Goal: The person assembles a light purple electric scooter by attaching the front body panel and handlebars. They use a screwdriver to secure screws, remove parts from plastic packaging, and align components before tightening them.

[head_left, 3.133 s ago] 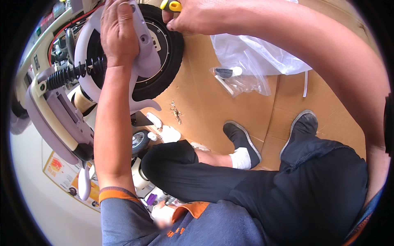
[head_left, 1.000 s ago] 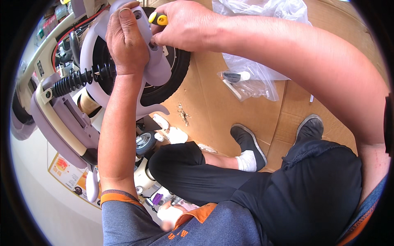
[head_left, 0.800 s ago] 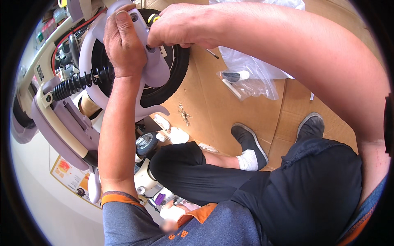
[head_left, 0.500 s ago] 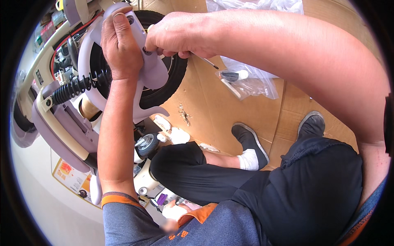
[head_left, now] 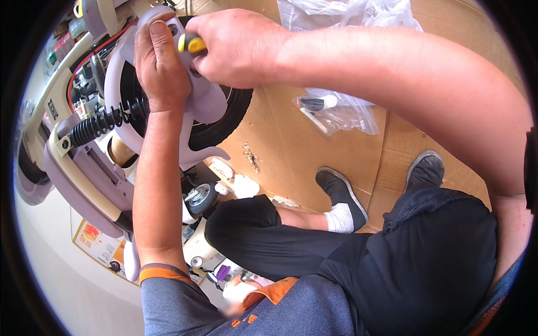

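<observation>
A pale lilac plastic fender (head_left: 209, 101) covers part of a black-tyred wheel (head_left: 238, 115) at the upper left. My left hand (head_left: 159, 67) grips the fender's edge, thumb lying along its surface and the other fingers mostly hidden behind it. Close beside it, my right hand (head_left: 232, 47) is closed around a screwdriver with a yellow and black handle (head_left: 193, 43). The handle's end points toward my left hand, and the shaft is hidden by my right hand. A dark screw hole (head_left: 194, 71) shows in the fender just below my right fingers.
A black coil-spring shock absorber (head_left: 106, 122) joins the lilac and cream scooter body (head_left: 84, 173). Clear plastic bags (head_left: 342, 115) with small parts lie on the cardboard floor (head_left: 291, 145). A small wheel (head_left: 200, 197) stands near my bent knee; a framed poster (head_left: 98, 242) is at lower left.
My right hand has shifted slightly left and turned. The screwdriver's handle now shows beside the thumb, while its shaft, earlier sticking out below the hand, is out of sight. The left hand stays on the fender.
</observation>
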`<action>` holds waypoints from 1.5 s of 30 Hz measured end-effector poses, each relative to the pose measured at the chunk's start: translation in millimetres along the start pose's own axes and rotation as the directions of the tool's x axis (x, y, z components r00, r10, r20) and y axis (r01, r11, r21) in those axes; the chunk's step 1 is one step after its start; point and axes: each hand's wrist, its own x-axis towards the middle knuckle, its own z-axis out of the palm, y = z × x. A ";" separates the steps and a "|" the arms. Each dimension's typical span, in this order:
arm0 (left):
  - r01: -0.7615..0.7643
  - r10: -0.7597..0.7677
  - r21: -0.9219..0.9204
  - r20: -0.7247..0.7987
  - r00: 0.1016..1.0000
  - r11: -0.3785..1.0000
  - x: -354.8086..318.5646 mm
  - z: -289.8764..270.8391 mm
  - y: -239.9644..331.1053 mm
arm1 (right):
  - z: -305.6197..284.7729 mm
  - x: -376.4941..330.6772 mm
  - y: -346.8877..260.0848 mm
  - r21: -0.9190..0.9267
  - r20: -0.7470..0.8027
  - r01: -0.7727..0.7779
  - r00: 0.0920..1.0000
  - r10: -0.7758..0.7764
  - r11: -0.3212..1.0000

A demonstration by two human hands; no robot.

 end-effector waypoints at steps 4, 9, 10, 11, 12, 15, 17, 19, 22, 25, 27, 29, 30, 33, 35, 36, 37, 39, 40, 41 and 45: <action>-0.034 0.034 0.012 0.009 0.999 0.999 -0.4 -1.2 3.5 | 3.5 -13.1 14.7 -0.211 -0.083 0.344 0.926 -0.367 0.915; 0.009 -0.008 -0.088 0.008 1.000 0.996 0.6 0.4 -0.5 | 2.0 -9.6 20.2 -0.341 -0.057 0.493 0.839 -0.541 0.800; 0.020 -0.020 -0.120 0.005 1.000 0.993 1.2 2.4 0.7 | 1.2 -10.3 21.3 -0.353 -0.021 0.481 0.853 -0.521 0.803; 0.034 -0.034 -0.150 -0.001 0.999 0.988 1.0 3.0 1.6 | -3.3 -11.1 18.0 -0.362 0.019 0.473 0.865 -0.501 0.803; 0.046 -0.048 -0.146 -0.008 0.999 0.988 0.7 2.9 0.6 | -7.6 -10.9 14.5 -0.372 0.057 0.465 0.875 -0.480 0.803; 0.083 -0.086 -0.143 -0.016 0.996 0.986 -1.6 1.2 -1.0 | -19.4 -5.9 1.6 -0.340 0.180 0.423 0.906 -0.383 0.840; 0.100 -0.102 -0.154 -0.005 0.995 0.983 -2.1 -0.2 0.3 | -25.1 -3.4 -5.3 -0.352 0.215 0.398 0.915 -0.341 0.847; 0.064 -0.064 -0.117 0.004 0.998 0.991 -0.9 0.6 6.7 | -26.8 -2.2 -8.9 -0.389 0.227 0.371 0.926 -0.302 0.843; 0.083 -0.083 -0.127 0.000 0.997 0.988 -2.8 3.1 14.4 | -30.2 -1.1 -15.6 -0.376 0.212 0.326 0.941 -0.262 0.868; 0.110 -0.110 -0.186 0.010 0.994 0.976 -1.1 1.6 7.1 | -24.4 -4.1 -16.7 -0.417 0.207 0.321 0.944 -0.255 0.850; 0.131 -0.127 -0.233 0.030 0.991 0.964 -1.3 0.6 1.3 | -23.9 -4.3 -12.3 -0.382 0.201 0.362 0.930 -0.306 0.850; 0.149 -0.140 -0.282 0.052 0.989 0.948 -2.2 -1.5 -1.4 | -19.5 1.9 -3.3 -0.321 0.155 0.441 0.897 -0.413 0.838; 0.153 -0.143 -0.296 0.055 0.988 0.943 -1.4 -1.6 -2.3 | -16.3 6.6 3.9 -0.287 0.104 0.496 0.867 -0.488 0.820; 0.127 -0.115 -0.302 0.058 0.992 0.945 0.4 -0.8 -3.4 | -13.3 9.3 7.8 -0.234 0.074 0.503 0.863 -0.500 0.832; 0.061 -0.050 -0.253 0.051 0.997 0.966 1.9 -0.8 -1.1 | -15.2 9.1 6.7 -0.236 0.111 0.466 0.884 -0.453 0.853; 0.053 -0.043 -0.225 0.050 0.998 0.973 1.8 -2.3 -1.4 | -13.8 9.0 6.8 -0.220 0.098 0.460 0.888 -0.450 0.860; 0.046 -0.036 -0.198 0.051 0.998 0.979 1.7 -4.0 -2.2 | -12.8 9.3 6.3 -0.203 0.086 0.454 0.891 -0.446 0.868; 0.047 -0.036 -0.191 0.059 0.998 0.980 2.3 -4.7 -3.0 | -12.4 10.8 8.4 -0.185 0.066 0.455 0.890 -0.451 0.871; 0.061 -0.048 -0.208 0.066 0.997 0.976 1.8 -4.3 -2.9 | -12.9 12.0 9.9 -0.180 0.061 0.465 0.885 -0.462 0.867; 0.074 -0.059 -0.226 0.072 0.996 0.971 1.5 -3.5 -2.0 | -14.7 12.4 7.9 -0.175 0.057 0.477 0.878 -0.474 0.862; 0.057 -0.047 -0.172 0.062 0.997 0.983 1.1 -2.7 4.3 | -23.9 16.2 1.7 -0.232 0.189 0.445 0.893 -0.409 0.865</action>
